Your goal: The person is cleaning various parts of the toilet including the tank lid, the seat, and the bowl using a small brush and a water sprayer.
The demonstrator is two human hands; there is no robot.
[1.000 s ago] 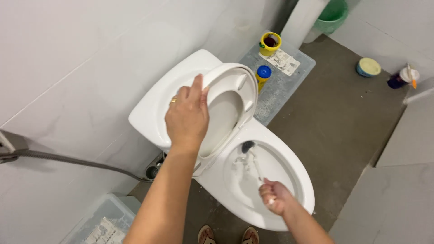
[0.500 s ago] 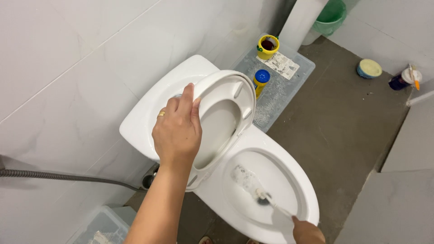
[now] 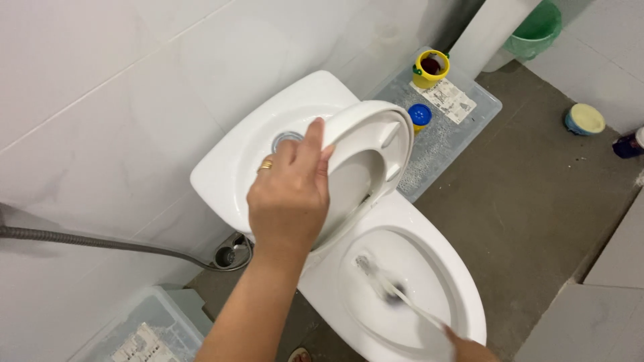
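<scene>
While the left hand [image 3: 290, 194] grips the raised toilet seat [image 3: 365, 161] at frame centre, fingers curled over its upper rim, index finger pointing up, ring visible, the seat stands tilted up against the tank just as it did half a second ago; the grip spot on the rim has barely shifted. Right hand [image 3: 473, 350] sits at the bottom right edge of the frame, mostly cut off, so I cannot tell how tightly it closes, but the toilet brush [image 3: 396, 295] handle runs straight into it. Brush head is blurred, lower centre of the bowl [image 3: 429, 261], about where it was half a second ago; a second ago it was up at the back of the bowl near the hinge, and the right hand was fully in view with a fist on the handle. So the scrubbing stroke has come forward toward the near wall, seat held clear the whole time.

Outward: flush button [image 3: 287, 141] on the white tank top [image 3: 235, 161], left of the seat. Grey hose [image 3: 100, 243] runs along the tiled wall at left. Upper right: clear plastic bin lid [image 3: 456, 127] on the floor, with a yellow cup [image 3: 431, 67] and a blue-capped bottle [image 3: 419, 115] on it. Green bucket [image 3: 533, 30] top right, small blue-rimmed bowl [image 3: 584, 118] far right.
</scene>
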